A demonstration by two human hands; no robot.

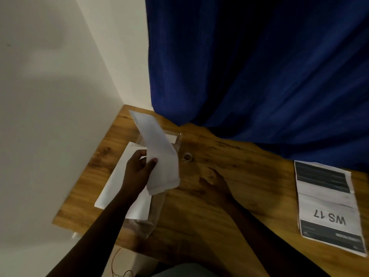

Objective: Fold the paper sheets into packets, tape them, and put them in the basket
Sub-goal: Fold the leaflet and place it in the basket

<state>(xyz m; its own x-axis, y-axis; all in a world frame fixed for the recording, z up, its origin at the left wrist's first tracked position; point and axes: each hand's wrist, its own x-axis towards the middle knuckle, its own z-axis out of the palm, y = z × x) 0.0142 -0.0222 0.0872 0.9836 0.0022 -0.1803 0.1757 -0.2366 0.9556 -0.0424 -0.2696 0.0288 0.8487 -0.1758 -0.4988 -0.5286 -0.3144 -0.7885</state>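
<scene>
My left hand [139, 168] grips a folded white paper packet [157, 152] by its near end and holds it tilted above the table's left part. Below it lies a stack of flat white paper sheets [113, 186] and a clear plastic container [175, 140], which the packet partly hides. A small roll of clear tape [187, 157] sits on the table just right of the packet. My right hand [214, 179] rests flat on the wood, fingers apart, holding nothing.
The wooden table [219, 216] meets a white wall on the left. A blue curtain [259, 66] hangs behind it. A printed sheet marked "WS 17" [327, 206] lies at the right edge. A cable [119, 266] shows below the table's near edge.
</scene>
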